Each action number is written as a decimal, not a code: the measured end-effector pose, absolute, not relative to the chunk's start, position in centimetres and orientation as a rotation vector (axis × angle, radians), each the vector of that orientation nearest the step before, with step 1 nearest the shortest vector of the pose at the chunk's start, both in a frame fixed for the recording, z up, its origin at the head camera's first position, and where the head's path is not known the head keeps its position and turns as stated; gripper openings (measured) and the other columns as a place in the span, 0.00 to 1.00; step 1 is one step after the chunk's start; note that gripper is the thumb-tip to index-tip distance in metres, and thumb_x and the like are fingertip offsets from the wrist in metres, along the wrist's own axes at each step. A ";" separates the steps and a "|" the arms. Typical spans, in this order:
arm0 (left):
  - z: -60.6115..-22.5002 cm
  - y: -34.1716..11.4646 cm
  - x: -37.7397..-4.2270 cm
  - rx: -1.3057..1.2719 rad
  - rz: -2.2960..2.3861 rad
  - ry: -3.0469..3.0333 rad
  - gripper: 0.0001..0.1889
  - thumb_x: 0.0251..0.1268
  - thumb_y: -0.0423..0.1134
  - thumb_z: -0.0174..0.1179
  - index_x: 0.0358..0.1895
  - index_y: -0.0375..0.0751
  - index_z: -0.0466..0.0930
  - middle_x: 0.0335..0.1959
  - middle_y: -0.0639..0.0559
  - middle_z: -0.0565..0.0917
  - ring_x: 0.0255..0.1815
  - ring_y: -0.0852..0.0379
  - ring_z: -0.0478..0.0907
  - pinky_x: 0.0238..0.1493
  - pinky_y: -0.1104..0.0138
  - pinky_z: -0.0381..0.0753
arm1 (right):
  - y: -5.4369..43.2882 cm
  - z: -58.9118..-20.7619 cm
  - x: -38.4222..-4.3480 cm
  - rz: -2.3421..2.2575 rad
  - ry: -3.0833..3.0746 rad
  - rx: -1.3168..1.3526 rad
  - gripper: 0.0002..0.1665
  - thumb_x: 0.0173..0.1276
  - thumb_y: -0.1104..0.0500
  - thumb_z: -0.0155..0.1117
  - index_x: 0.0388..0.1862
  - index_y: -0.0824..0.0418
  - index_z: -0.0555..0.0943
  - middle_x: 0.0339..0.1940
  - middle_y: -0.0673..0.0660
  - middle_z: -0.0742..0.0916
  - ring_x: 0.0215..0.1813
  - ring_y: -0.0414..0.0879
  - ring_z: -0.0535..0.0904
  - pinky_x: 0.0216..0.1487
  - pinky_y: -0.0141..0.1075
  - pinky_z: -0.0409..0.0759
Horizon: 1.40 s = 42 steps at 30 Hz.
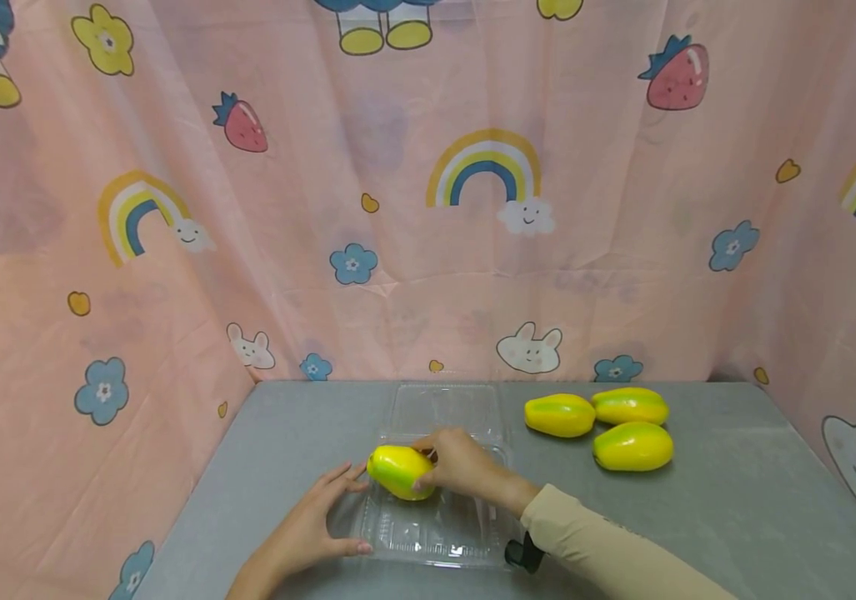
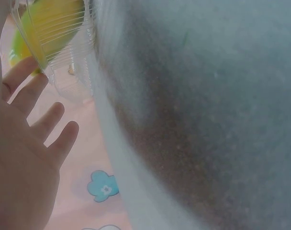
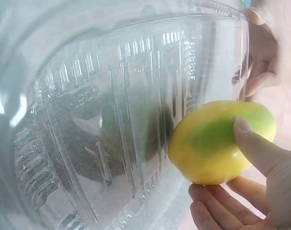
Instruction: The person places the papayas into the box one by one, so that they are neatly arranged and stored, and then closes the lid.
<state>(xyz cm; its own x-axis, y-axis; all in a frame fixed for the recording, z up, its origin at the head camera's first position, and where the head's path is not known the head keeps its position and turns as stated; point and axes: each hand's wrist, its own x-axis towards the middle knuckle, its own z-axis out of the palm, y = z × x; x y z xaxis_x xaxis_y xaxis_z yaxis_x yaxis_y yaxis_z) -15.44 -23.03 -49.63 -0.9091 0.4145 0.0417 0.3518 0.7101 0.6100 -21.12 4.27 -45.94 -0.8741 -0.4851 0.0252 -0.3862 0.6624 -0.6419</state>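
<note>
1. Yellow-green fruit [image 1: 397, 473] hangs at the left side of the clear box [image 1: 443, 537], pinched in the right hand [image 1: 465, 462]'s grip — base contact unclear. The left hand [image 1: 315, 521] lies spread beside the box.
2. This looks like packing; next calls for lowering, then gentle release.
3. The right-wrist view shows thumb and fingers on opposite sides; only the head view shows three more fruits [image 1: 633, 447] on the surface [image 1: 735, 500].

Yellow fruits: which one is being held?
The fruit over the clear container, gripped by the right hand; the other three fruits lie on the gray table.
</note>
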 end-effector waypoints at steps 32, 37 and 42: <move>-49.7 -23.0 -15.3 0.639 0.973 2.817 0.43 0.39 0.64 0.75 0.63 0.53 0.75 0.79 0.57 0.62 0.80 0.40 0.56 0.69 0.33 0.64 | 4.5 -46.5 -21.0 -1.026 2.794 -0.673 0.34 0.47 0.50 0.83 0.53 0.63 0.85 0.43 0.55 0.90 0.43 0.46 0.84 0.46 0.39 0.86; -49.7 -23.0 -15.3 0.642 0.975 2.813 0.43 0.40 0.64 0.75 0.63 0.53 0.75 0.79 0.57 0.62 0.80 0.40 0.56 0.69 0.32 0.64 | 4.6 -46.5 -21.0 -1.067 2.763 -0.661 0.35 0.47 0.52 0.83 0.54 0.64 0.85 0.44 0.57 0.90 0.44 0.48 0.84 0.47 0.41 0.86; -49.7 -23.0 -15.4 0.636 0.971 2.811 0.42 0.39 0.64 0.75 0.63 0.54 0.75 0.79 0.57 0.62 0.80 0.40 0.55 0.69 0.32 0.64 | 4.7 -46.4 -21.0 -1.076 2.748 -0.641 0.35 0.48 0.52 0.83 0.55 0.64 0.84 0.45 0.57 0.90 0.45 0.49 0.84 0.47 0.41 0.86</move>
